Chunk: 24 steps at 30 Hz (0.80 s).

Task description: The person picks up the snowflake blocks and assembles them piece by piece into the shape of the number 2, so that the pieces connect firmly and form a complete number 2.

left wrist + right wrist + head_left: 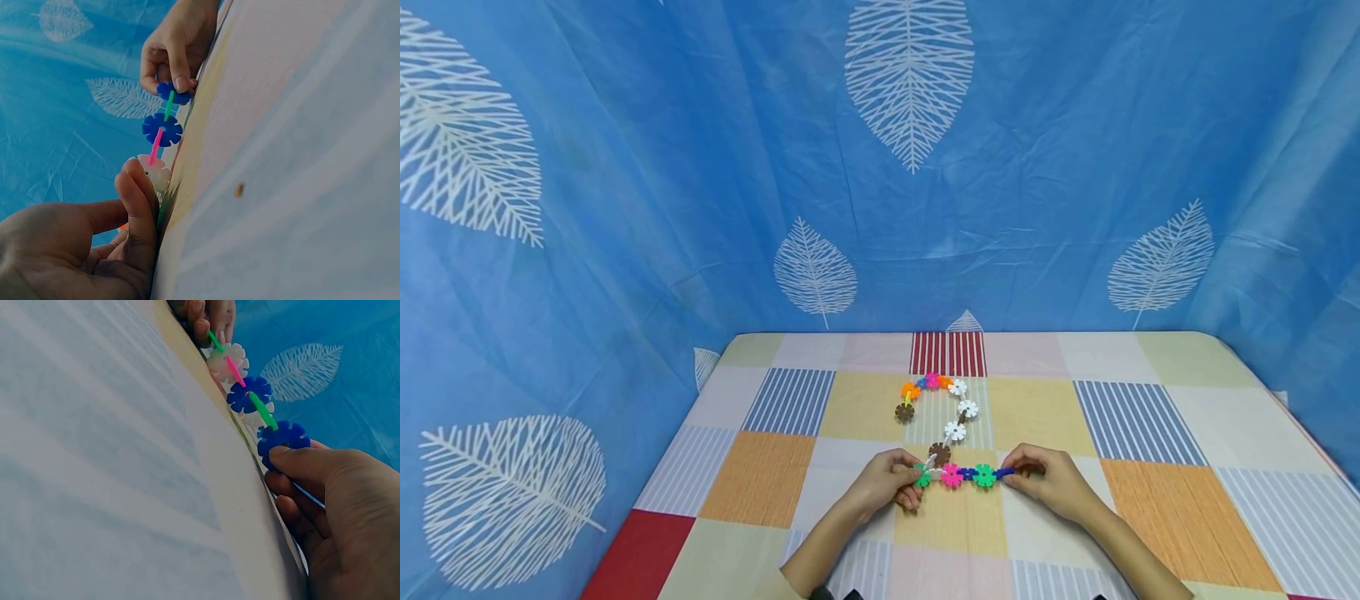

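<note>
A chain of slotted plastic snowflake discs lies on the patchwork cloth, bending like a hook above a straight bottom row. At the row's left end, my left hand (883,483) pinches a green disc (922,476). My right hand (1055,482) pinches the dark blue disc (284,439) at the right end between thumb and fingers. Between the hands run a white disc (227,362), a pink disc (951,475), another blue disc (162,129) and a second green disc (984,475). A brown disc (939,453) joins from above, near the left fingertips.
The chain's upper curve holds white discs (967,408), orange and pink ones (932,381), and a brown end disc (905,412). Patchwork cloth (760,483) covers the table. Blue curtains with white leaf prints (910,75) hang behind and at both sides.
</note>
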Available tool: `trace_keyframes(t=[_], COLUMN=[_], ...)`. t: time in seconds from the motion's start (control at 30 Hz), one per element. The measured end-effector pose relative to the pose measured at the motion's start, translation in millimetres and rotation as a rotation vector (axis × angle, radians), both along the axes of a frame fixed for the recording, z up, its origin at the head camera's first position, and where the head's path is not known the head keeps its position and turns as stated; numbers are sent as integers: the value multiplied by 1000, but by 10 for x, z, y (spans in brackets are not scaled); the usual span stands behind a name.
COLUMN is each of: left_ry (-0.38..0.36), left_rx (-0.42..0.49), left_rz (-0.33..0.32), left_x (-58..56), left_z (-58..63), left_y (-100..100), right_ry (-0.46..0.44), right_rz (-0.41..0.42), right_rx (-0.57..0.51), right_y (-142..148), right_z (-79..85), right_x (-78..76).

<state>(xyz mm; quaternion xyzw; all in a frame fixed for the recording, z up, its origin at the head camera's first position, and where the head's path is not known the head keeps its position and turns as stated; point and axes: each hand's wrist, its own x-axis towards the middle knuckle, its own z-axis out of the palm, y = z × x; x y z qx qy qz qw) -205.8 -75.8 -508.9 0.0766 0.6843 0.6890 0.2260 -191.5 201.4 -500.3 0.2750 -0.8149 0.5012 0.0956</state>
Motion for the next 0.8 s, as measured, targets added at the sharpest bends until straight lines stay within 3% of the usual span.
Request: trace_keyframes(t=[0.53, 0.8], left_ry=[11, 26], left_rx=[-9, -16], left_rz=[-3, 7], left_x=[-6, -18], left_z=[17, 9], left_y=[3, 0], right_ry=[74, 98], right_rz=[10, 63], right_rx=[3, -49], right_y=[-29, -14], right_z=[-2, -64], right_x=[26, 1])
